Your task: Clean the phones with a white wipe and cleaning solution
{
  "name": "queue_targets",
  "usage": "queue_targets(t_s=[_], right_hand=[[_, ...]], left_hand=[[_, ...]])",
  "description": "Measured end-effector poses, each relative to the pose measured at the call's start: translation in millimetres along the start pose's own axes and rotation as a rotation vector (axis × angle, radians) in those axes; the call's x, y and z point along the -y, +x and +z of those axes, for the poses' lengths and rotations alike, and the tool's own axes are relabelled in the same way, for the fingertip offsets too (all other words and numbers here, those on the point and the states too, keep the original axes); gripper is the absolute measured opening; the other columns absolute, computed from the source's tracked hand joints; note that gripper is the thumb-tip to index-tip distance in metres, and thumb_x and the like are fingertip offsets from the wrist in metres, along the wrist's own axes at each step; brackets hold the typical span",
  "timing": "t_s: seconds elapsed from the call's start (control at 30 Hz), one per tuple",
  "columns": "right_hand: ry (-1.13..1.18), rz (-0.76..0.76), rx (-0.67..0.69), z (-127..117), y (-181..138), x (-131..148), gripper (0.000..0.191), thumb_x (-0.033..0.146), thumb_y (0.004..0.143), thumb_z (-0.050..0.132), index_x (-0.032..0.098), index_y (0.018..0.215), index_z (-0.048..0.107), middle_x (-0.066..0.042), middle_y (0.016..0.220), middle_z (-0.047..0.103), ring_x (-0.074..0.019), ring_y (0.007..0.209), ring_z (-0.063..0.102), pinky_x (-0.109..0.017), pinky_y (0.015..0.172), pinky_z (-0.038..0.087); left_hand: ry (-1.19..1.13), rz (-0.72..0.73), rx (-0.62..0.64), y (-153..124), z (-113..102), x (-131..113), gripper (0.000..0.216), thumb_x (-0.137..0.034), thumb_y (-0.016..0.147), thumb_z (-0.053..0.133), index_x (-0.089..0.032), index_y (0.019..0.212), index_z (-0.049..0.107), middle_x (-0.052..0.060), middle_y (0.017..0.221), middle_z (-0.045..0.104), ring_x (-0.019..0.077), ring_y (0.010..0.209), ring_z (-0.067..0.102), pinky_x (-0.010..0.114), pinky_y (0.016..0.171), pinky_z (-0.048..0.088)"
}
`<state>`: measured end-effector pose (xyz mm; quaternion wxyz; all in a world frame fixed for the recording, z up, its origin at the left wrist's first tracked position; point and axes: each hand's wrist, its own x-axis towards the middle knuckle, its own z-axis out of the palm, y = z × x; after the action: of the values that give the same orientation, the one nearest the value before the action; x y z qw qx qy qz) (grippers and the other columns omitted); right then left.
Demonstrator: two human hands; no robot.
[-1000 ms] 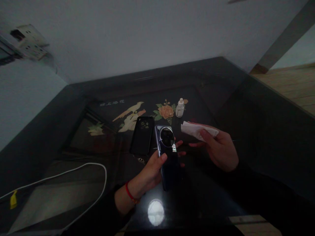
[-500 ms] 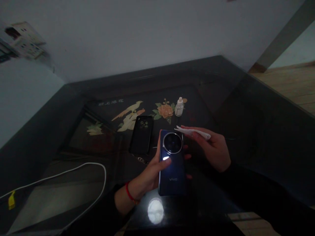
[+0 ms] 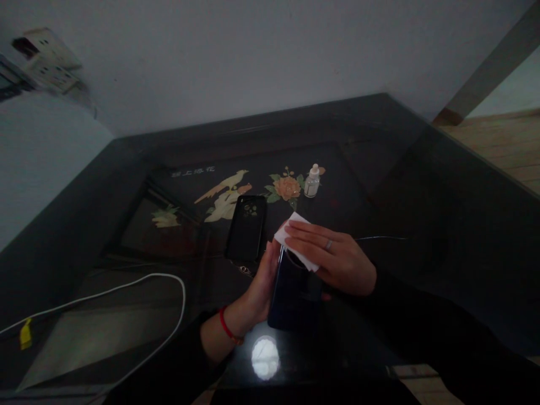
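Note:
A dark blue smartphone [image 3: 294, 304] is held back side up in my left hand [image 3: 260, 284], whose fingers wrap round its left edge and underside. My right hand [image 3: 337, 256] presses a folded white tissue [image 3: 291, 225] flat over the phone's top end, covering most of the round camera ring. Just left of the phone, a black phone case [image 3: 246, 228] lies on the table with a short chain strap [image 3: 244, 270] at its lower end. Beyond my right hand stands a small clear bottle [image 3: 311, 183] with a white cap.
The dark glossy table [image 3: 379, 169] bears a bird and flower picture and meets the wall [image 3: 253, 62] at the back. A white cable [image 3: 147, 275] with a yellow tag [image 3: 26, 334] curves across the left. Wall sockets [image 3: 54, 70] sit at the upper left.
My right hand has moved left and down onto the phone, bringing the tissue over the camera ring. My left thumb has shifted from the phone's back to its left edge.

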<state>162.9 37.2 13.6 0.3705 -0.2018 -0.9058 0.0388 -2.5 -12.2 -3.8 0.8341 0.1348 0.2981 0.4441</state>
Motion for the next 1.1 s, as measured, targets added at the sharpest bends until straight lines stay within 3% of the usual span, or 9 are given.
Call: queue_targets(t_s=[0.07,0.23,0.4,0.5,0.6,0.73,0.93,1.1], right_hand=[[-0.043,-0.065,0.017,-2.1,-0.9,-1.3,0.032,0.009,0.093,0.046,0.007,0.123,0.059,-0.018,0.123,0.065,-0.0241,0.128,0.051,-0.039,0.102,0.051],[-0.108,0.094,-0.056,-6.3,-2.1,-6.9,0.032,0.010,0.093,0.047,0.009,0.121,0.061,-0.018,0.121,0.066,-0.0239,0.124,0.055,-0.041,0.103,0.050],[-0.039,-0.045,-0.031,-3.2,-2.7,0.0,0.034,0.009,0.092,0.046,0.007,0.124,0.058,-0.018,0.121,0.066,-0.0240,0.127,0.052,-0.040,0.102,0.052],[-0.074,0.043,-0.059,-3.4,-2.4,1.0,0.036,0.009,0.093,0.046,0.011,0.126,0.057,-0.017,0.123,0.065,-0.0228,0.126,0.053,-0.042,0.102,0.051],[-0.092,0.103,-0.079,-2.5,-2.2,1.0,0.035,0.009,0.093,0.046,0.012,0.125,0.058,-0.016,0.123,0.065,-0.0230,0.125,0.054,-0.043,0.102,0.051],[-0.046,-0.031,-0.027,0.7,-2.9,2.7,0.035,0.009,0.092,0.046,0.009,0.124,0.058,-0.018,0.122,0.066,-0.0240,0.127,0.052,-0.040,0.102,0.051],[-0.080,0.101,-0.079,-2.7,-2.6,0.7,0.038,0.009,0.093,0.046,0.014,0.129,0.055,-0.015,0.125,0.064,-0.0225,0.126,0.053,-0.043,0.103,0.051],[0.001,-0.129,0.033,0.5,-1.6,5.9,0.033,0.011,0.094,0.044,0.005,0.123,0.058,-0.019,0.122,0.065,-0.0257,0.127,0.052,-0.040,0.101,0.052]], left_hand=[[0.008,0.014,-0.012,0.0,-0.2,0.4,0.067,-0.058,0.087,0.049,-0.040,0.148,0.027,0.004,0.146,0.047,0.0305,0.117,0.057,0.050,0.095,0.048],[0.071,0.013,0.104,-2.5,4.5,-1.6,0.066,-0.059,0.086,0.049,-0.057,0.143,0.017,0.001,0.153,0.036,0.0331,0.101,0.064,0.056,0.075,0.055],[0.083,0.051,-0.004,-2.0,4.4,-1.6,0.061,-0.052,0.087,0.052,-0.051,0.143,0.028,-0.006,0.159,0.022,0.0335,0.124,0.050,0.053,0.089,0.052],[0.083,0.087,0.036,-2.6,3.9,-1.4,0.053,-0.051,0.091,0.046,-0.052,0.142,0.031,-0.011,0.159,0.022,0.0318,0.133,0.041,0.052,0.092,0.051],[0.088,0.085,0.044,-2.4,4.6,-1.6,0.049,-0.050,0.094,0.040,-0.050,0.142,0.031,-0.010,0.157,0.026,0.0290,0.133,0.042,0.050,0.096,0.050],[0.051,0.122,0.009,-0.4,4.6,-1.7,0.056,-0.050,0.093,0.042,-0.041,0.147,0.029,-0.003,0.155,0.034,0.0263,0.129,0.047,0.043,0.102,0.045],[0.011,0.065,0.057,-0.9,3.6,-0.9,0.048,-0.050,0.095,0.037,-0.049,0.142,0.033,-0.008,0.155,0.033,0.0249,0.125,0.051,0.046,0.101,0.045],[-0.007,0.096,-0.044,2.4,3.3,1.4,0.062,-0.054,0.092,0.042,-0.032,0.149,0.030,0.003,0.146,0.047,0.0245,0.122,0.052,0.038,0.101,0.044]])
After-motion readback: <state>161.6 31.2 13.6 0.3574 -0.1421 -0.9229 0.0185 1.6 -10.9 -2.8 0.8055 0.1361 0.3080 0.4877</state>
